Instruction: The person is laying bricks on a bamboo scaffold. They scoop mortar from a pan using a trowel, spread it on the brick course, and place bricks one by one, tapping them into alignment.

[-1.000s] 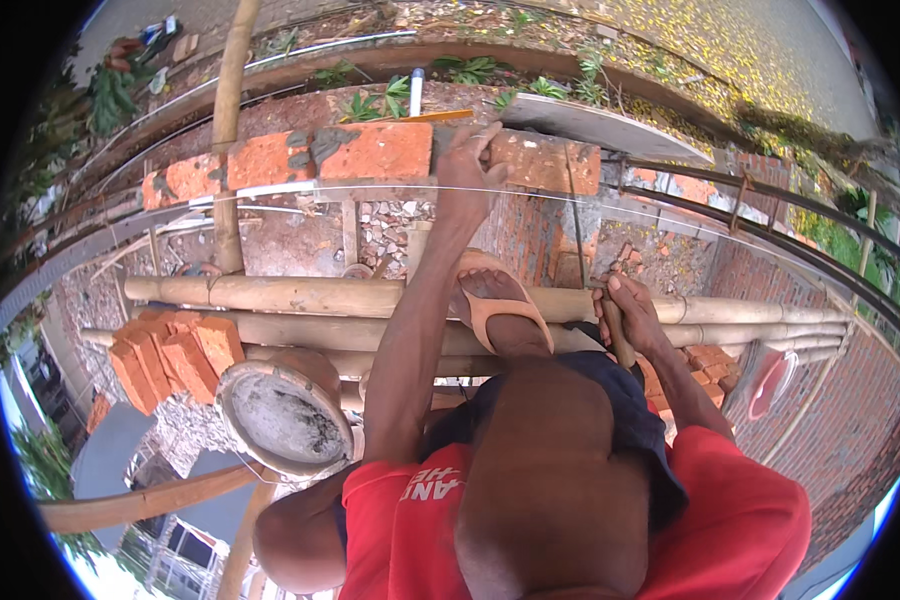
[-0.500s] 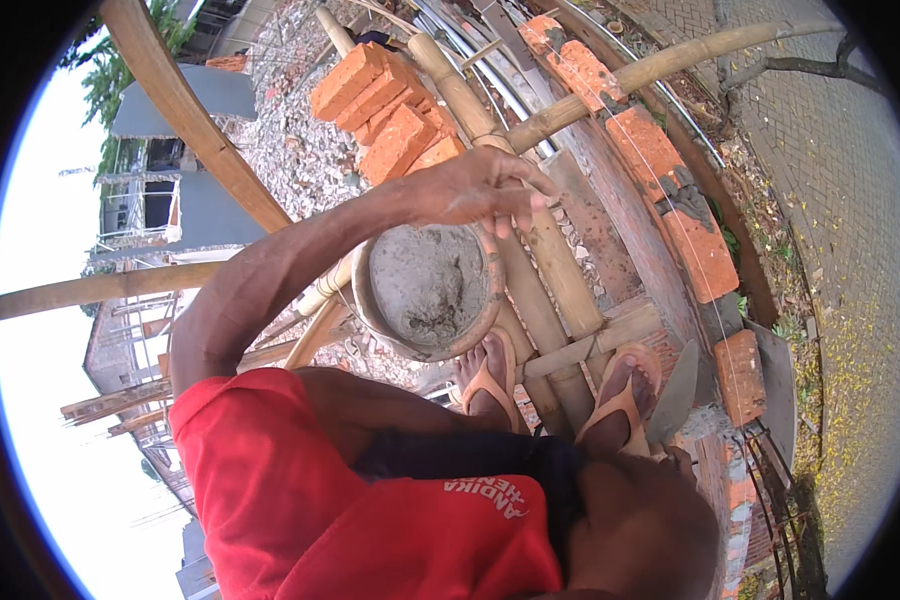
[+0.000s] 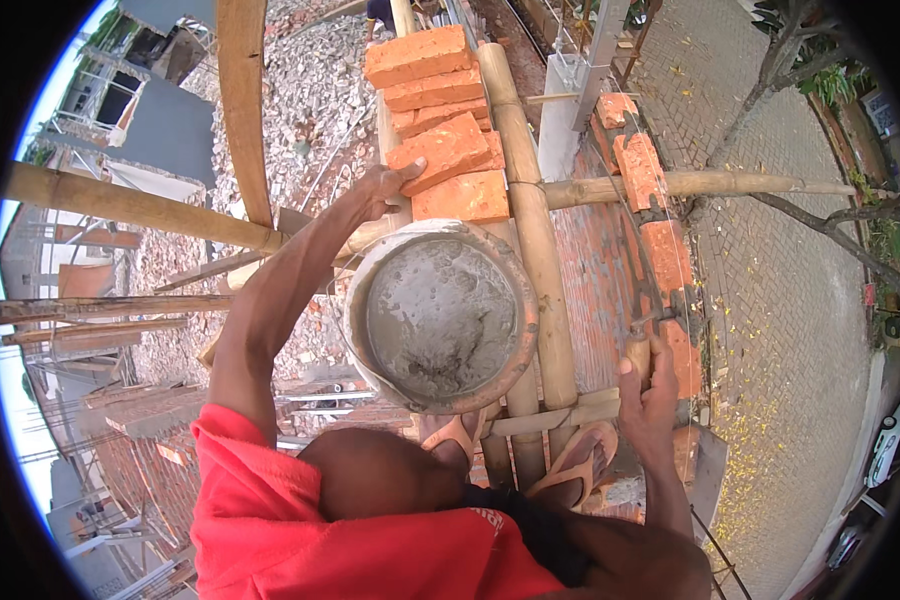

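My left hand (image 3: 395, 188) grips an orange brick (image 3: 440, 148) at the near part of a stack on the bamboo scaffold (image 3: 515, 125). Beside that stack stands a round bucket (image 3: 360, 300) of wet grey mortar (image 3: 435, 310). My right hand (image 3: 647, 395) is closed round the wooden handle of a trowel (image 3: 637, 352), whose metal blade reaches up along a low brick wall (image 3: 664, 260) at the right, with grey mortar on its bricks and a thin string line over it. My feet in orange sandals (image 3: 580, 465) rest below the bucket.
Bamboo poles (image 3: 140, 205) and a wooden plank (image 3: 240, 110) cross at the left over broken rubble (image 3: 310, 110). A grey concrete post (image 3: 560, 100) stands at the top. A paved road (image 3: 770, 320), branches and parked cars lie at the right. Another person's legs show at the top.
My view has turned from the wall toward the brick stack. My left hand has left the wall and now holds a stacked brick. The trowel in my right hand has moved up along the wall.
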Motion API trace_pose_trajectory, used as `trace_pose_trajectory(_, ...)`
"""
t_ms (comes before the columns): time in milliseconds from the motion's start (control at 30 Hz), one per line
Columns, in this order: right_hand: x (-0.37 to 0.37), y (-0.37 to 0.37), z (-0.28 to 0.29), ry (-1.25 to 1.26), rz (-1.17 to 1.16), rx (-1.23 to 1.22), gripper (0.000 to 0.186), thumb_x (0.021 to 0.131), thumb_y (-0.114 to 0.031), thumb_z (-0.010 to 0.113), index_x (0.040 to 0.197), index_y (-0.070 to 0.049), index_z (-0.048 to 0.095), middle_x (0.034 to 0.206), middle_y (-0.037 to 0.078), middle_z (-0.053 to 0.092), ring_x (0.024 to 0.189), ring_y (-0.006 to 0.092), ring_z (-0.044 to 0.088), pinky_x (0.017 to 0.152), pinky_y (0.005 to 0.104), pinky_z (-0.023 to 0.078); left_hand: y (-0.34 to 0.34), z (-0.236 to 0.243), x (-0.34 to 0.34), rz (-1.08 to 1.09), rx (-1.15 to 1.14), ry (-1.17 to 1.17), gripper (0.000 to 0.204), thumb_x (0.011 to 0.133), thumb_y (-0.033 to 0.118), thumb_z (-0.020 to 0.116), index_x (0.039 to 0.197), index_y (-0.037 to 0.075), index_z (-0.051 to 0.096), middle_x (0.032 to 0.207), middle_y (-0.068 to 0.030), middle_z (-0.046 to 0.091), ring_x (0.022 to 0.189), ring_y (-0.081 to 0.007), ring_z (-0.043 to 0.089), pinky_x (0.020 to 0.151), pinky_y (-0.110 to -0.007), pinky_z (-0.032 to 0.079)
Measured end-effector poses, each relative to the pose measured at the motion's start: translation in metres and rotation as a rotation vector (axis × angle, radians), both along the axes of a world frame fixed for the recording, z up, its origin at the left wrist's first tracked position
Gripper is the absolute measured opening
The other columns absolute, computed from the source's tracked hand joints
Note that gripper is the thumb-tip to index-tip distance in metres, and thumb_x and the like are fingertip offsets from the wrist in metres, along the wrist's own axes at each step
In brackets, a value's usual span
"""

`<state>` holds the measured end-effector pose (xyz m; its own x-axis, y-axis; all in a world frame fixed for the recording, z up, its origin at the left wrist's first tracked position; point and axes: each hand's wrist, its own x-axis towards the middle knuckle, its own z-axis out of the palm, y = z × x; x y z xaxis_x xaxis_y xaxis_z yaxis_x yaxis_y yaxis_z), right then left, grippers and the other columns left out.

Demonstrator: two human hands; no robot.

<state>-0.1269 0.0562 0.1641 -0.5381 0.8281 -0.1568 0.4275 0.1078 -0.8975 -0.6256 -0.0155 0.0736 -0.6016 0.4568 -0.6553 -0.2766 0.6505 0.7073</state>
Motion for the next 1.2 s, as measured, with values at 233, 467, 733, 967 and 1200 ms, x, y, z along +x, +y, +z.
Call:
trace_pose_trajectory(233,-0.117,0.048,-0.004,0.029,0.275,-0.157,0.049,0.105,-0.031,0.062,0.139,0.003,0.054,0.095,0.013,0.071,0.081,0.0197,0.067,0.078,0.0393,0.053,-0.008,0.039,0.004,0.050,0.355,-0.169,0.053,0.109,0.039,0.058,0.144,0.000,0.051,0.138,-0.0142,0.062,0.122,-0.0256,0.063,0.106,-0.045,0.052)
trace_pose_trajectory(467,-0.183,0.072,0.035,0.205,0.338,0.297,0.054,0.103,-0.022,0.064,0.147,0.004,0.049,0.111,0.020,0.072,0.095,0.0219,0.071,0.084,0.0353,0.055,-0.022,0.032,0.001,0.203,0.315,-0.357,0.045,0.107,0.030,0.062,0.139,0.001,0.052,0.135,-0.0169,0.060,0.121,-0.0282,0.063,0.106,-0.047,0.055)
trace_pose_trajectory(733,-0.224,0.080,0.036,-0.025,0.547,0.536,0.064,0.099,-0.019,0.066,0.153,0.008,0.042,0.122,0.025,0.069,0.095,0.0263,0.074,0.080,0.0353,0.059,-0.017,0.037,0.013,0.222,0.232,-0.252,0.041,0.107,0.029,0.062,0.135,0.000,0.054,0.128,-0.0160,0.061,0.117,-0.0283,0.064,0.105,-0.046,0.056)
trace_pose_trajectory(967,-0.190,0.072,0.050,0.735,0.123,0.301,0.059,0.101,-0.023,0.065,0.151,0.004,0.049,0.121,0.027,0.072,0.105,0.0278,0.074,0.085,0.0354,0.058,-0.028,0.032,0.013,0.266,0.262,-0.272,0.041,0.107,0.029,0.062,0.135,-0.001,0.054,0.127,-0.0150,0.062,0.116,-0.0286,0.064,0.101,-0.046,0.058)
trace_pose_trajectory(1200,-0.198,0.095,0.025,-0.042,0.528,0.161,0.066,0.102,-0.035,0.067,0.152,0.004,0.049,0.104,0.010,0.072,0.089,0.0174,0.068,0.079,0.0286,0.055,-0.035,0.035,0.003,0.258,0.277,-0.247,0.029,0.106,0.025,0.065,0.113,-0.003,0.063,0.105,-0.0127,0.061,0.096,-0.0249,0.062,0.099,-0.048,0.059)
